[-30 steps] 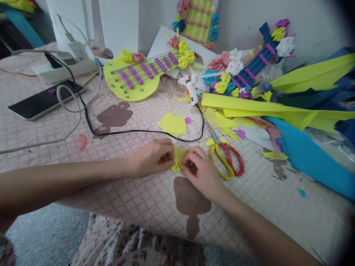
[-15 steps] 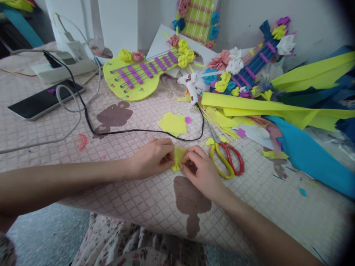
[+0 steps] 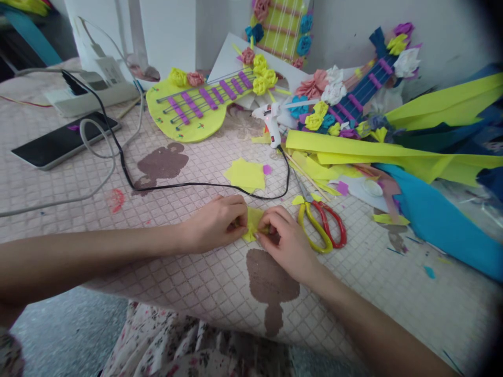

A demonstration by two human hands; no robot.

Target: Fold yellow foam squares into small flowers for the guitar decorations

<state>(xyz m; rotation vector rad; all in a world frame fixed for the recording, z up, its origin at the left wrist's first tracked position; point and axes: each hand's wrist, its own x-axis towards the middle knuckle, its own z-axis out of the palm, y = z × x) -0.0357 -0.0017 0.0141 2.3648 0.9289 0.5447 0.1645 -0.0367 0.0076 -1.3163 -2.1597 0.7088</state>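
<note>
A small yellow foam piece (image 3: 252, 222) rests on the pink quilted cover near its front edge. My left hand (image 3: 217, 223) pinches the piece's left side with its fingers closed. My right hand (image 3: 285, 240) pinches its right side, fingers curled over it. Much of the piece is hidden under my fingertips. Red and yellow scissors (image 3: 323, 223) lie just right of my right hand. A flat yellow foam cutout (image 3: 245, 175) lies a little beyond my hands.
A white glue gun (image 3: 271, 123) stands further back, its black cable (image 3: 165, 186) looping across the cover. Behind are a yellow foam guitar (image 3: 196, 104), a blue flowered guitar (image 3: 353, 99), foam sheets (image 3: 432, 157) at right, and a phone (image 3: 63, 141) at left.
</note>
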